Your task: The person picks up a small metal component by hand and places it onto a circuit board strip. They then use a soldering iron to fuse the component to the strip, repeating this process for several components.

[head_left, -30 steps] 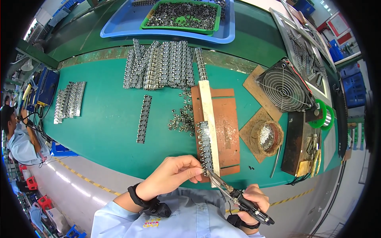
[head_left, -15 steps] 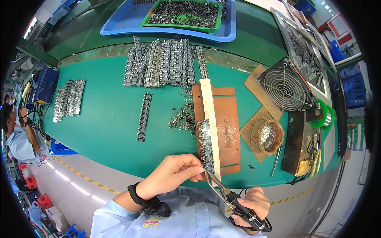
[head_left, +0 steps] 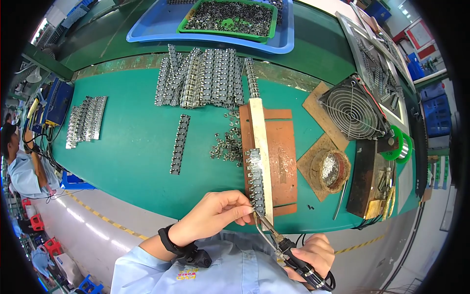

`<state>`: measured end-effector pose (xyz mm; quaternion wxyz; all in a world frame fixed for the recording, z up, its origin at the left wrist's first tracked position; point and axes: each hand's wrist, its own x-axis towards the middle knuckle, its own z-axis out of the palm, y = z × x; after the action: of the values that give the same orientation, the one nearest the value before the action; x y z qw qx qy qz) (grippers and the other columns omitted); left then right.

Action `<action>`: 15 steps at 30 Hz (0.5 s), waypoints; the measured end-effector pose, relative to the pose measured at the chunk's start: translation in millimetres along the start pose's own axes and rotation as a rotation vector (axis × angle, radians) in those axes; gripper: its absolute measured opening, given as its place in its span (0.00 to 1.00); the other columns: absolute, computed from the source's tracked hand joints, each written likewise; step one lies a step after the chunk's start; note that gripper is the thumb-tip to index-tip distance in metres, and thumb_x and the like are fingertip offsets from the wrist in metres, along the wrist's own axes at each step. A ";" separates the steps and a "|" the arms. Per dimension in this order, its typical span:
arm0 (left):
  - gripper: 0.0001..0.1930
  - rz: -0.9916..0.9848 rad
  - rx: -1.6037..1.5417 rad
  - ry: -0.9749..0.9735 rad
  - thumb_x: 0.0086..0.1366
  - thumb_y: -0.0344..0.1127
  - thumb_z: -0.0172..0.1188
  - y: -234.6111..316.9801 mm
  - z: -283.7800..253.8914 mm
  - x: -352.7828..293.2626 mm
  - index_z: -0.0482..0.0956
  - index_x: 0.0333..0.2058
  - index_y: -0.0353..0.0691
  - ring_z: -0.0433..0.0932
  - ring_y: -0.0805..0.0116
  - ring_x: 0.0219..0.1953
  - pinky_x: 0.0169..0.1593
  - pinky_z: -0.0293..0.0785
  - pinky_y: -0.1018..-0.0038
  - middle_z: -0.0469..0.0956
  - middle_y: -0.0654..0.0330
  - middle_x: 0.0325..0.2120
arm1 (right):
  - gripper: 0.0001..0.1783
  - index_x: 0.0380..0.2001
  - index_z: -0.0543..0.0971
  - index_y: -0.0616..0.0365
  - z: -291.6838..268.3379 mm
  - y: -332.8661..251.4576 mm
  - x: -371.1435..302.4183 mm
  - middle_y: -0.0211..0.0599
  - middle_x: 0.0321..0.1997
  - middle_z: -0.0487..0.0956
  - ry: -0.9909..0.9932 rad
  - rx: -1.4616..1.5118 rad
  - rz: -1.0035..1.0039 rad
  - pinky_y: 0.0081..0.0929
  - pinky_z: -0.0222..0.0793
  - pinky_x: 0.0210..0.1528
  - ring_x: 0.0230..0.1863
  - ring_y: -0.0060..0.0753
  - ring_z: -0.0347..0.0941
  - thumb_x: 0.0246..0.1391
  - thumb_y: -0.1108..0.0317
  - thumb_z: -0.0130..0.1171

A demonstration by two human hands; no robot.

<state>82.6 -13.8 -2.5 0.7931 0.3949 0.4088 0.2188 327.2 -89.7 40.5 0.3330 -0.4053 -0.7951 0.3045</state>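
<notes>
Working at the near end of the strip, tool tip in close

Setup: a dark segmented strip [head_left: 255, 179] lies lengthwise along the left side of a pale bar [head_left: 260, 142], over a brown plate [head_left: 281, 159] on the green tabletop [head_left: 132, 142]. Its near end sits under both hands' work.

Left hand [head_left: 215, 213]: thumb and forefinger pinched together at the strip's near end. Cannot tell whether they grasp a small part or the strip's edge; contact point too small to resolve.

Right hand [head_left: 316, 256]: fingers wrapped around the dark handle of a soldering tool [head_left: 299, 265]. Its thin metal tip slants up to the strip, just beside the left fingertips. Touching or barely apart: cannot tell.

Nearby: loose metal clips [head_left: 226, 147] scattered left of the plate; a separate strip [head_left: 179, 144] lies further left; a green spool [head_left: 404, 146] stands at far right.

Step in hand (judgement): tip work on one segment at the near end, left fingers steadying while the right hand guides the tool.

Next move calls for (judgement): a steady left pinch, fingertips kept off the hot end, and a small, controlled right-hand motion, so that the segment does not shift against the bar.
</notes>
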 end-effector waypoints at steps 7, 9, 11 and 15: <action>0.09 0.022 0.016 -0.009 0.63 0.33 0.50 -3.2 -0.7 0.2 0.72 0.33 0.32 0.74 0.78 0.29 0.35 0.72 0.81 0.75 0.63 0.26 | 0.30 0.38 0.68 0.60 38.7 18.9 -45.9 0.33 0.23 0.72 0.730 0.401 0.210 0.20 0.60 0.25 0.22 0.23 0.66 0.29 0.68 0.71; 0.08 0.020 0.013 -0.006 0.63 0.33 0.51 -2.4 -0.2 0.3 0.72 0.33 0.32 0.74 0.78 0.29 0.35 0.72 0.81 0.75 0.63 0.26 | 0.31 0.39 0.67 0.59 43.9 20.7 -46.0 0.33 0.24 0.71 0.753 0.446 0.279 0.19 0.60 0.26 0.24 0.23 0.66 0.29 0.68 0.71; 0.08 0.019 0.015 -0.008 0.63 0.33 0.51 -1.8 -0.1 0.2 0.72 0.33 0.32 0.74 0.78 0.29 0.35 0.72 0.81 0.75 0.63 0.26 | 0.33 0.40 0.64 0.58 48.5 21.9 -45.2 0.34 0.27 0.70 0.791 0.535 0.418 0.17 0.61 0.27 0.26 0.22 0.66 0.31 0.68 0.71; 0.08 0.015 0.025 -0.004 0.63 0.32 0.51 -1.6 -0.7 -0.5 0.72 0.33 0.32 0.74 0.77 0.29 0.35 0.72 0.81 0.75 0.63 0.26 | 0.32 0.40 0.63 0.59 64.3 29.5 -32.3 0.33 0.30 0.66 0.842 0.585 0.482 0.23 0.60 0.29 0.28 0.26 0.63 0.34 0.60 0.68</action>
<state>81.8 -14.8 -3.8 0.7873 0.4082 0.4071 0.2188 304.8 -116.6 -29.1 0.6407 -0.5528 -0.3613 0.3916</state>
